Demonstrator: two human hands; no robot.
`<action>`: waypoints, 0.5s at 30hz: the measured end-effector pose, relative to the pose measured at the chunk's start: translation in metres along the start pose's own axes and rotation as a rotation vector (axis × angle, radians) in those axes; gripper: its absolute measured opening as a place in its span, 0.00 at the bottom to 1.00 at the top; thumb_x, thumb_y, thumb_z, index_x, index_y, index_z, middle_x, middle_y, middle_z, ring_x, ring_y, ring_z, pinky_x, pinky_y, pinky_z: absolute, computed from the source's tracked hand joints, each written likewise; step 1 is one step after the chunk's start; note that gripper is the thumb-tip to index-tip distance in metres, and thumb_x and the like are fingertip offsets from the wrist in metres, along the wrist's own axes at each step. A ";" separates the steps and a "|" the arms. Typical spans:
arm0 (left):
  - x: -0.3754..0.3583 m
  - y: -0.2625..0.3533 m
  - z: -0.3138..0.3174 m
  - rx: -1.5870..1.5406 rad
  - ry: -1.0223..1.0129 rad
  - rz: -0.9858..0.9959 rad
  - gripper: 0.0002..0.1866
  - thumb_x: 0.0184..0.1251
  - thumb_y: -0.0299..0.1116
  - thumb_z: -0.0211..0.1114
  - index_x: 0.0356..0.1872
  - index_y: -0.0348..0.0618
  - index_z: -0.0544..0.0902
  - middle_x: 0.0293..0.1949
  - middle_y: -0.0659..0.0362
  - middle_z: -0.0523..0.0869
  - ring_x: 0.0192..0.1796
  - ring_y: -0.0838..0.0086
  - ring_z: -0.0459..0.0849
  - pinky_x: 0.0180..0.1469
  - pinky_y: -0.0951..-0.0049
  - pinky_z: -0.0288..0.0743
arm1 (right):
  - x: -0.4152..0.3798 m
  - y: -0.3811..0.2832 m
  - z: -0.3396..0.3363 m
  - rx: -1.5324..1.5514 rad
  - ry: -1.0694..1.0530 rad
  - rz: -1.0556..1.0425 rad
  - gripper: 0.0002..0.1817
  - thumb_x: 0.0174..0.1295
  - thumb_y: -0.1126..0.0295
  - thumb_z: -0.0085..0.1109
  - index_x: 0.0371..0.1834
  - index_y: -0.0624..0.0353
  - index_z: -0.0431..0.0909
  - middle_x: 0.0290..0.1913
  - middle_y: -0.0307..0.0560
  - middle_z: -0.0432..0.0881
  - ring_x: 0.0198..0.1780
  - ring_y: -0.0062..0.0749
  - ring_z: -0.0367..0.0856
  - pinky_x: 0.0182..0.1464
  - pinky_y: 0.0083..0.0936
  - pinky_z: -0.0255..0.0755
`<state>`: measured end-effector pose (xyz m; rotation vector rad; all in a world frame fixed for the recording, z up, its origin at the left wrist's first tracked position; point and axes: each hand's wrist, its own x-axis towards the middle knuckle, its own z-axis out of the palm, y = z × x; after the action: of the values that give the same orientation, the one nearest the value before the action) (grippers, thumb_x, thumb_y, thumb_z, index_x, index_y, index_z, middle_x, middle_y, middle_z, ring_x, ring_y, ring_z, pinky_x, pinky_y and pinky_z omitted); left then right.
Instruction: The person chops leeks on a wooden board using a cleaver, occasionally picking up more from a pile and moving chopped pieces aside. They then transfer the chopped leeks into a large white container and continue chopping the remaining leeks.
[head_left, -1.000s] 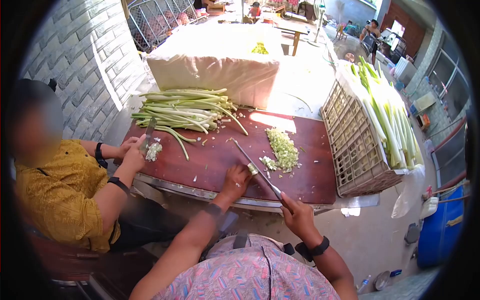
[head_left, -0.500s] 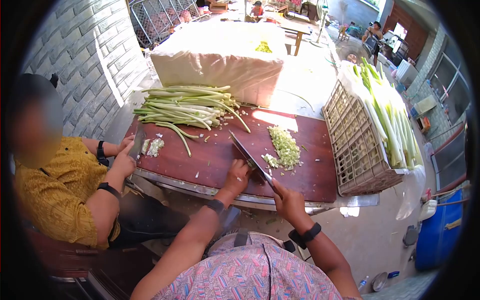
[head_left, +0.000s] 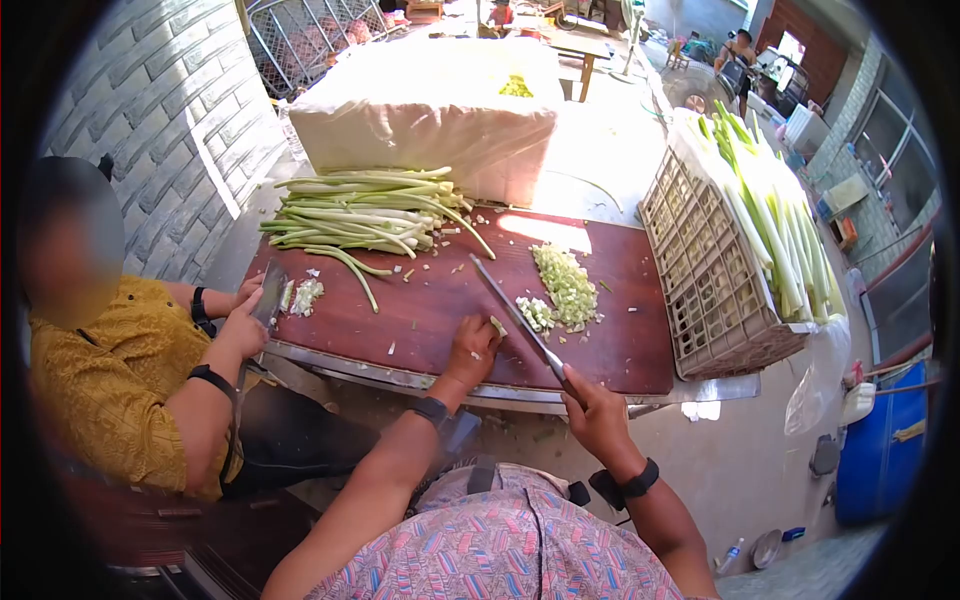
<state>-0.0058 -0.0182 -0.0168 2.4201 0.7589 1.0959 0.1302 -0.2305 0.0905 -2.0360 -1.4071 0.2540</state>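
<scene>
My right hand (head_left: 600, 408) is wrapped round the handle of a knife (head_left: 515, 315), whose long blade points up and left over the red-brown board (head_left: 430, 300). To the left of the blade, my left hand (head_left: 473, 350) is closed round a small piece of green stalk (head_left: 497, 326). A pile of chopped pale green bits (head_left: 567, 285) lies right of the knife, with a smaller whiter heap (head_left: 536, 314) at its lower left. Long green stalks (head_left: 365, 212) are stacked at the board's back left.
At the left, a co-worker in a yellow shirt (head_left: 120, 385) holds a cleaver (head_left: 271, 290) beside white chopped bits (head_left: 306, 297). A plastic crate (head_left: 690, 270) of long stalks stands at the board's right end. Behind is a large covered block (head_left: 420, 145).
My right hand and the knife have moved right, away from my left hand. More chopped bits now lie at the lower left of the pile.
</scene>
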 end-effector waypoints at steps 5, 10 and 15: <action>0.001 -0.003 0.000 -0.064 0.051 0.050 0.06 0.54 0.21 0.64 0.32 0.41 0.79 0.39 0.50 0.80 0.43 0.50 0.77 0.45 0.57 0.73 | -0.007 -0.010 -0.006 -0.041 -0.060 -0.086 0.25 0.56 0.71 0.66 0.61 0.50 0.79 0.25 0.56 0.80 0.29 0.53 0.81 0.33 0.41 0.74; 0.003 -0.005 -0.002 -0.061 0.033 0.061 0.05 0.54 0.21 0.64 0.33 0.41 0.79 0.39 0.49 0.80 0.44 0.50 0.77 0.46 0.56 0.73 | 0.006 -0.010 -0.003 -0.051 -0.102 -0.090 0.26 0.58 0.69 0.65 0.62 0.45 0.78 0.27 0.57 0.81 0.29 0.54 0.82 0.32 0.44 0.75; 0.003 -0.001 -0.004 -0.049 0.020 0.048 0.07 0.52 0.20 0.64 0.33 0.39 0.79 0.37 0.50 0.78 0.44 0.50 0.75 0.47 0.54 0.72 | 0.029 0.002 0.036 0.024 -0.094 -0.081 0.27 0.58 0.67 0.64 0.65 0.43 0.76 0.27 0.60 0.82 0.30 0.59 0.82 0.33 0.49 0.75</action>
<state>-0.0076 -0.0146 -0.0129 2.4015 0.6754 1.1447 0.1253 -0.1909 0.0668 -1.9652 -1.5327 0.3347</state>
